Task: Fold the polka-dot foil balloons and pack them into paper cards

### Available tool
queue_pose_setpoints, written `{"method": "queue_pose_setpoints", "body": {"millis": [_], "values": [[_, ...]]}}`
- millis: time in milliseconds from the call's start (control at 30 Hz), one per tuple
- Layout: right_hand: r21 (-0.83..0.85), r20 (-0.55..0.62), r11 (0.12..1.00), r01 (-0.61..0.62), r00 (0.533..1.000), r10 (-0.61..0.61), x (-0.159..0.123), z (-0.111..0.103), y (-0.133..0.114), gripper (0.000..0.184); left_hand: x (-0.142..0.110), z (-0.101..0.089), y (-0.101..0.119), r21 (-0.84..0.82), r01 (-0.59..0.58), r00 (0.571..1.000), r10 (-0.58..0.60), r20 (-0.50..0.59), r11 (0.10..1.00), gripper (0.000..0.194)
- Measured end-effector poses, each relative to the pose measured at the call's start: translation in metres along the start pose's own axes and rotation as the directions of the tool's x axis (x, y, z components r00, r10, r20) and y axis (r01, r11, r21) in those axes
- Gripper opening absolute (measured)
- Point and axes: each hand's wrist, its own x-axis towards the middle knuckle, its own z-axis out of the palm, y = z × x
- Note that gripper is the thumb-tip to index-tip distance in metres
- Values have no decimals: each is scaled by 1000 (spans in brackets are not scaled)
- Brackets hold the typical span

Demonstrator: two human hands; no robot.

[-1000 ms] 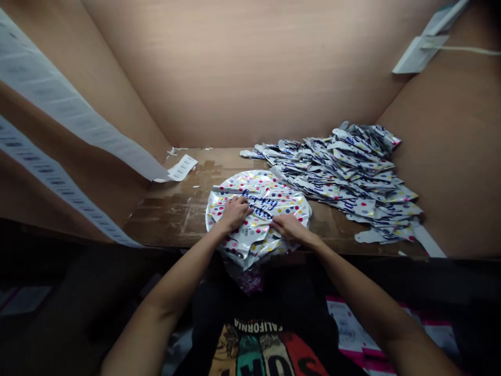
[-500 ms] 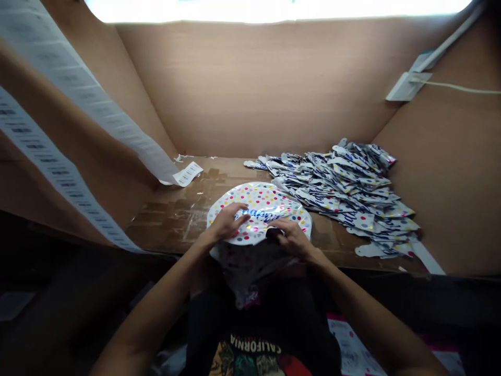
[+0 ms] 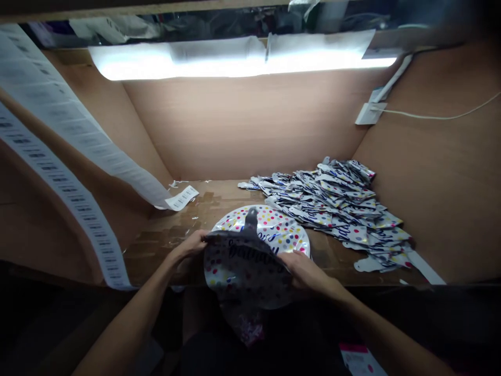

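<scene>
As fingers [image 3: 293, 258] hold balloon [image 3: 245, 271] edge, bare cardboard [image 3: 166, 232] leftward

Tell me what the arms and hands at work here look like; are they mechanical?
No, they're human. The left hand and right hand wear no gloves. The forearms are bare, with no sleeve, watch or cable visible. Dark clothing shows between them.
</scene>
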Motion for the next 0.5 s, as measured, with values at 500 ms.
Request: {"method": "queue_pose_setpoints", "body": {"millis": [500], "values": [[-231, -396, 703, -673, 725, 564, 56, -26, 74, 43, 69, 58, 33, 453, 466, 836, -211, -507, 760, 47]]}}
